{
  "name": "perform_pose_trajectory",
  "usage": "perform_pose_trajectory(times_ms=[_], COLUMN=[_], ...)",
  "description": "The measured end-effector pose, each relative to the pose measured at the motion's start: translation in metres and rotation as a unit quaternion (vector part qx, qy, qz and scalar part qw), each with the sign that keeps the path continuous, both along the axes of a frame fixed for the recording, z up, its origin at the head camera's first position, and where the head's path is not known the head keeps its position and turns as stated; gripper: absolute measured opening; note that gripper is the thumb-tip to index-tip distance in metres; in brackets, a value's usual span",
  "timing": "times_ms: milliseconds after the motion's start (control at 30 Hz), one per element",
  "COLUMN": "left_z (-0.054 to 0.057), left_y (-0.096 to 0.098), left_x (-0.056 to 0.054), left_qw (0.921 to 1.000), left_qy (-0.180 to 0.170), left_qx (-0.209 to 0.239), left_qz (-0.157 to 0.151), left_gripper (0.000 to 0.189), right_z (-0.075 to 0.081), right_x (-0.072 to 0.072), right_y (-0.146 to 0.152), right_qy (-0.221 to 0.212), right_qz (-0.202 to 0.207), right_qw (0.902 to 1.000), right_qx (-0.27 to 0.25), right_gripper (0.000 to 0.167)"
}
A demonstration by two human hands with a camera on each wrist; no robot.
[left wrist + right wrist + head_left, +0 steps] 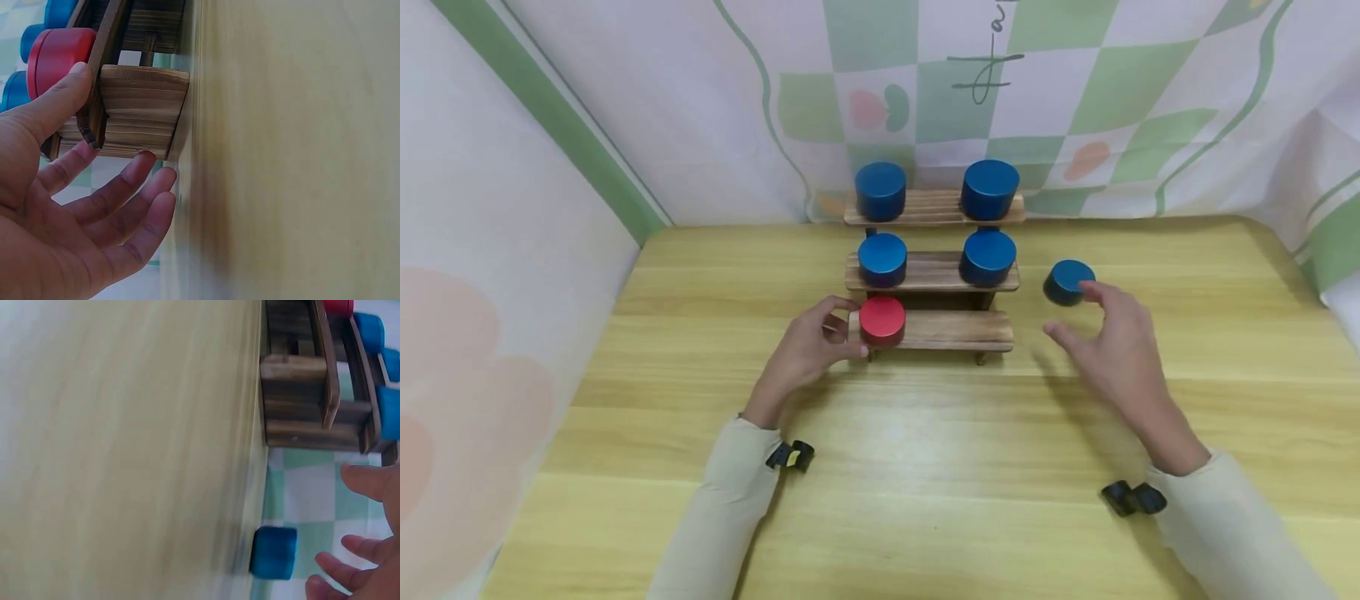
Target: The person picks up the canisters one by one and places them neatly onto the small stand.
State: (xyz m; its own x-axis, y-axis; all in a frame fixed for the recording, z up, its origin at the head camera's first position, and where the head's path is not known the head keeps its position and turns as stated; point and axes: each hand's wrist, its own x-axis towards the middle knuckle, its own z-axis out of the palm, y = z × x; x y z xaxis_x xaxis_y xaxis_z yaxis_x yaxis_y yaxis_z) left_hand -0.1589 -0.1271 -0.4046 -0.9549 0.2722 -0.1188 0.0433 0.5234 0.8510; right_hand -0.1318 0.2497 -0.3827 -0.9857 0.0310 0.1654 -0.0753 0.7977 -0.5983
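My left hand holds the left end of the lowest step of a three-tier wooden rack. The thumb lies at the front edge beside a red round tin, the index fingertip at the back; the other fingers hang loosely curved below. To the right of the rack, a blue round tin sits on the table. My right hand is beside this tin, thumb and fingers spread wide. Its index fingertip overlaps the tin's right edge in the head view, while the right wrist view shows a gap.
Two blue tins stand on the top step and two more blue tins on the middle step. Behind the wooden table hangs a green-and-white checked cloth. Pale cloth also hangs along the left side.
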Motion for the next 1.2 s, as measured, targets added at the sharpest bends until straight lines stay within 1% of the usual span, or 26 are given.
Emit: perform_pose_trajectory(times_ms=[100, 233, 467, 667, 833, 967, 1100, 1200], left_z=[0.001, 0.001, 0.001, 0.003, 0.005, 0.005, 0.004, 0.004], left_y=[0.0, 0.0, 0.001, 0.001, 0.002, 0.002, 0.002, 0.002], left_x=[0.0, 0.0, 0.0, 0.002, 0.003, 0.003, 0.002, 0.002], left_qw=[1.0, 1.0, 0.9999, 0.9999, 0.9998, 0.9998, 0.9999, 0.9999], left_qy=[0.001, -0.004, -0.008, -0.013, -0.016, -0.015, -0.011, -0.011], left_qx=[-0.004, -0.006, -0.008, -0.007, -0.008, -0.007, -0.002, -0.001], left_qz=[0.0, 0.001, 0.003, 0.004, 0.006, 0.008, 0.008, 0.008], left_gripper=[0.057, 0.058, 0.057, 0.057, 0.058, 0.057, 0.057, 0.057], right_z=[-0.003, -0.005, -0.007, -0.006, -0.002, -0.001, -0.004, -0.006], right_x=[-0.005, -0.01, -0.017, -0.027, -0.038, -0.045, -0.051, -0.056], right_y=[0.008, 0.018, 0.033, 0.043, 0.045, 0.045, 0.045, 0.044], right_qy=[-0.029, -0.064, -0.089, -0.119, -0.146, -0.165, -0.176, -0.175], right_qz=[-0.011, -0.025, -0.03, -0.021, -0.019, -0.02, -0.022, -0.022], right_qw=[0.9995, 0.9976, 0.9955, 0.9927, 0.989, 0.986, 0.9841, 0.9842], right_qx=[0.002, -0.003, -0.014, -0.006, -0.006, -0.01, -0.01, -0.007], right_gripper=[0.08, 0.085, 0.089, 0.093, 0.096, 0.1, 0.102, 0.101])
